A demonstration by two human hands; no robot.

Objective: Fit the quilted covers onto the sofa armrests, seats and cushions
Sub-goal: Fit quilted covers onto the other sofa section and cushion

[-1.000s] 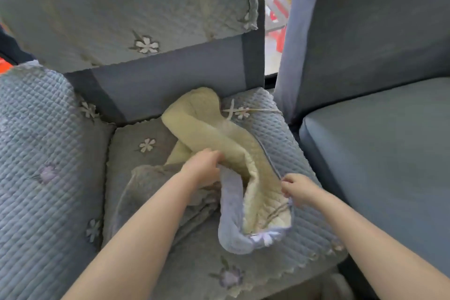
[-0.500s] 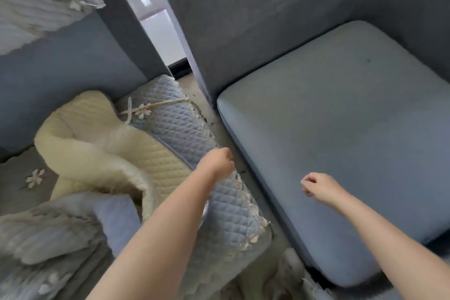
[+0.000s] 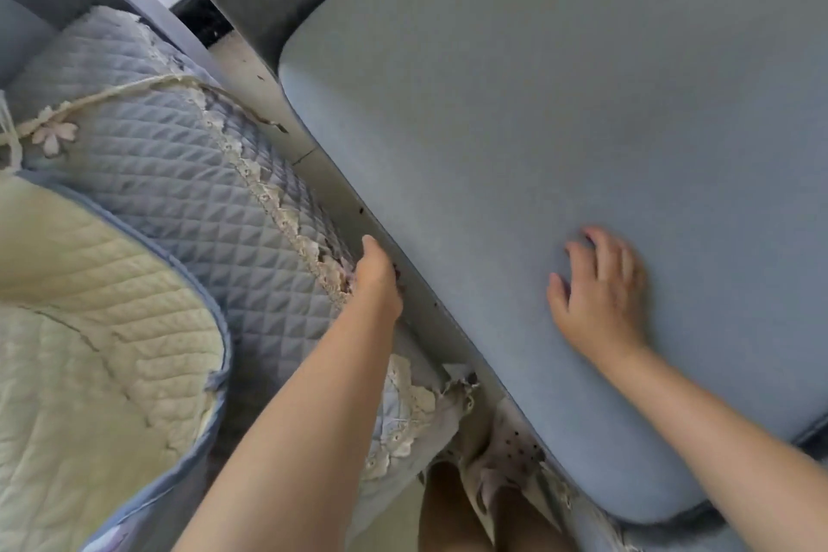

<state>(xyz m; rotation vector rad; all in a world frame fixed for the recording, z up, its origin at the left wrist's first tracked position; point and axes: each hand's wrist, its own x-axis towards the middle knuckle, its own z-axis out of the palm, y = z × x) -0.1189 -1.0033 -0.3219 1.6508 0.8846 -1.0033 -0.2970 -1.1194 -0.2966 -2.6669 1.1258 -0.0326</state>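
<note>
Our left hand (image 3: 374,271) pinches the lace edge of the cover (image 3: 179,184) on the left seat; right hand (image 3: 600,287) lies open on the bare cushion (image 3: 537,126). Soft, floppy quilting: we'd grip its bound edge.

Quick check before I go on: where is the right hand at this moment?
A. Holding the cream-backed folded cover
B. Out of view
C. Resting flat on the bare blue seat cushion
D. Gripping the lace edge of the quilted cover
C: the right hand lies spread, palm down, on the uncovered blue seat cushion, holding nothing, while the left hand is at the lace edge of the quilted cover.
</note>
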